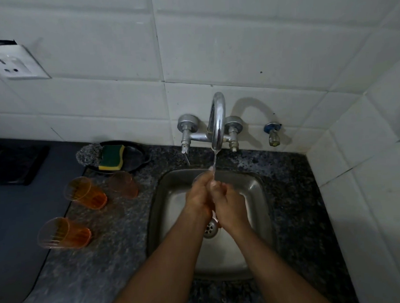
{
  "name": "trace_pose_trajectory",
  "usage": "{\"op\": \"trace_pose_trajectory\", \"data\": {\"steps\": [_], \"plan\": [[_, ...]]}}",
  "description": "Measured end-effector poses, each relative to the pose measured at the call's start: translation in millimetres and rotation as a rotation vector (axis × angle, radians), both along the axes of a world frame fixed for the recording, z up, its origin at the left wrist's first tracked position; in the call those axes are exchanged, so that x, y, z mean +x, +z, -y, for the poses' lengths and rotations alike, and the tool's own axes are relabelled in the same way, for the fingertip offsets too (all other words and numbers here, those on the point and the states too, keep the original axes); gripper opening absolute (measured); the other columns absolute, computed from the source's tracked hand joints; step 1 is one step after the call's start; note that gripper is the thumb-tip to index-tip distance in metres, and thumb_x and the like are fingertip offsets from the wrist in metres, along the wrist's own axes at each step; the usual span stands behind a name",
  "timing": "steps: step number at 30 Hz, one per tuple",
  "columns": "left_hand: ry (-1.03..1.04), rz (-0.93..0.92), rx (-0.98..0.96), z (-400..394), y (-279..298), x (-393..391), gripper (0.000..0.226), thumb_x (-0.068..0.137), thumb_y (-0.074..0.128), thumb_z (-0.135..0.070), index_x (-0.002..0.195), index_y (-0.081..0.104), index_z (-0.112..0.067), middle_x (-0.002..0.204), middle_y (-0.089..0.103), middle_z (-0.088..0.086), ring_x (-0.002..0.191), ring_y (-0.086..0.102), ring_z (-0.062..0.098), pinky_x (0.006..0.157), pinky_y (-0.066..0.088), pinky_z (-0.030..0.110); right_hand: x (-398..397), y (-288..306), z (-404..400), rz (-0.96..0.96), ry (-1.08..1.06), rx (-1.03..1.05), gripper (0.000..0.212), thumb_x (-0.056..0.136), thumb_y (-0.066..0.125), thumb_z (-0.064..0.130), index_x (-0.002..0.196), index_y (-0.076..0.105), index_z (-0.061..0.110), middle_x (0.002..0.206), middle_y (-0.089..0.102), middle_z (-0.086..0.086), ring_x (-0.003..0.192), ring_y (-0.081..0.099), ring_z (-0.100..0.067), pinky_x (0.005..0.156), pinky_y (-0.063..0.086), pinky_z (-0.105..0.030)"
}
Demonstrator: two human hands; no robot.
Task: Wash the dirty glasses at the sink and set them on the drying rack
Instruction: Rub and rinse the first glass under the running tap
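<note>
Two bare forearms reach from the near edge of the granite desk (103,265) over the steel sink (253,194) set into it. Above the drain (210,230), the left hand (200,197) and right hand (228,201) press together around a glass (201,175) — only part of its clear rim shows past the left fingers, with an orange tint low between the palms. The left grip is closed around the glass; the right grip is curled against it, though I cannot tell how firmly it holds. A thin stream of water (214,164) falls from the tap (217,120) onto the hands.

On the desk's left side lie three orange glasses on their sides: the nearest glass (64,233) by the left edge, the middle glass (85,193) beyond it, and the paler glass (123,184) just beside the sink's far-left corner. Farther back — against the tiled wall — a dark dish (135,154) carries a green-and-yellow sponge (111,157) and a steel scrubber (89,155), touching each other.
</note>
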State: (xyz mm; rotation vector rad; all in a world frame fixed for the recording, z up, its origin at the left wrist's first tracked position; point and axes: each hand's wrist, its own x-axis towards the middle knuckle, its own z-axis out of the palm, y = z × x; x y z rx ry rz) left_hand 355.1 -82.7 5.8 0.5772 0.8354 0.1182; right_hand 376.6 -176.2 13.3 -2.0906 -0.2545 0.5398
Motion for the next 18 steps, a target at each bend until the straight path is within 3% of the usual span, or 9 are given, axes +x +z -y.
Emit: {"op": "trace_pose_trajectory", "data": {"steps": [3, 5, 7, 9, 11, 13, 14, 16, 18], "plan": [[-0.109, -0.032, 0.015, -1, 5, -2, 0.052, 0.088, 0.069, -0.060, 0.096, 0.077, -0.009, 0.097, 0.078, 0.018, 0.085, 0.078, 0.025, 0.084, 0.061, 0.041, 9, 6, -1, -0.690, -0.259, 0.304, 0.053, 0.108, 0.037, 0.054, 0.100, 0.068, 0.011, 0.062, 0.061, -0.004, 0.044, 0.043, -0.014, 0.041, 0.031, -0.023], [-0.173, -0.052, 0.068, -3, 4, -8, 0.068, 0.094, 0.055, -0.069, 0.112, 0.075, -0.007, 0.104, 0.077, 0.022, 0.082, 0.077, 0.019, 0.079, 0.064, 0.037, 13, 15, 2, -0.848, -0.250, 0.353, 0.057, 0.109, 0.036, 0.053, 0.103, 0.070, 0.009, 0.061, 0.059, -0.008, 0.042, 0.036, -0.013, 0.039, 0.026, -0.022], [-0.206, -0.077, 0.075, -5, 3, -12, 0.071, 0.100, 0.043, -0.068, 0.117, 0.074, -0.006, 0.105, 0.077, 0.021, 0.075, 0.074, 0.022, 0.061, 0.059, 0.032, 13, 13, 1, -0.698, -0.138, 0.272, 0.054, 0.108, 0.039, 0.054, 0.106, 0.071, 0.010, 0.072, 0.064, -0.007, 0.047, 0.048, -0.014, 0.044, 0.036, -0.026], [-0.188, -0.099, 0.057, -6, 2, -13, 0.065, 0.105, 0.037, -0.061, 0.120, 0.073, -0.008, 0.109, 0.078, 0.018, 0.093, 0.074, 0.029, 0.072, 0.057, 0.037, 6, 11, 0, -0.492, 0.021, 0.151, 0.038, 0.107, 0.047, 0.049, 0.120, 0.061, 0.016, 0.099, 0.072, -0.004, 0.072, 0.069, -0.016, 0.057, 0.051, -0.030], [-0.134, -0.116, 0.025, -10, 3, -13, 0.062, 0.108, 0.036, -0.055, 0.119, 0.072, -0.006, 0.105, 0.078, 0.017, 0.102, 0.072, 0.031, 0.086, 0.055, 0.042, 1, 7, 1, -0.269, 0.198, 0.004, 0.028, 0.106, 0.053, 0.040, 0.125, 0.053, 0.019, 0.109, 0.071, 0.002, 0.090, 0.071, -0.011, 0.069, 0.058, -0.024], [-0.108, -0.099, 0.001, -16, 3, -12, 0.064, 0.107, 0.036, -0.057, 0.110, 0.074, -0.006, 0.093, 0.079, 0.013, 0.090, 0.072, 0.027, 0.083, 0.054, 0.040, 1, 10, 1, -0.068, 0.255, -0.055, 0.013, 0.104, 0.059, 0.034, 0.114, 0.058, 0.026, 0.097, 0.070, 0.008, 0.082, 0.068, 0.001, 0.063, 0.051, -0.011], [-0.111, -0.069, 0.001, -19, 3, -12, 0.065, 0.105, 0.036, -0.061, 0.104, 0.074, -0.008, 0.087, 0.076, 0.010, 0.081, 0.069, 0.024, 0.078, 0.053, 0.037, 2, 14, 0, -0.018, 0.247, -0.036, 0.003, 0.103, 0.062, 0.033, 0.105, 0.059, 0.032, 0.090, 0.071, 0.008, 0.073, 0.067, 0.003, 0.058, 0.048, -0.010], [-0.128, -0.012, 0.021, -23, 5, -10, 0.065, 0.100, 0.043, -0.068, 0.100, 0.074, -0.010, 0.084, 0.067, 0.009, 0.070, 0.062, 0.021, 0.070, 0.049, 0.035, 7, 19, -3, 0.048, 0.216, -0.001, 0.011, 0.103, 0.063, 0.028, 0.094, 0.059, 0.033, 0.080, 0.072, 0.004, 0.059, 0.067, 0.000, 0.050, 0.048, -0.014], [-0.161, 0.035, 0.041, -27, 3, -11, 0.059, 0.099, 0.051, -0.065, 0.103, 0.072, -0.010, 0.089, 0.068, 0.012, 0.072, 0.064, 0.024, 0.073, 0.048, 0.039, 12, 21, -4, 0.054, 0.207, -0.020, 0.008, 0.101, 0.067, 0.023, 0.095, 0.063, 0.027, 0.078, 0.073, 0.001, 0.058, 0.069, -0.004, 0.049, 0.051, -0.018]]}}
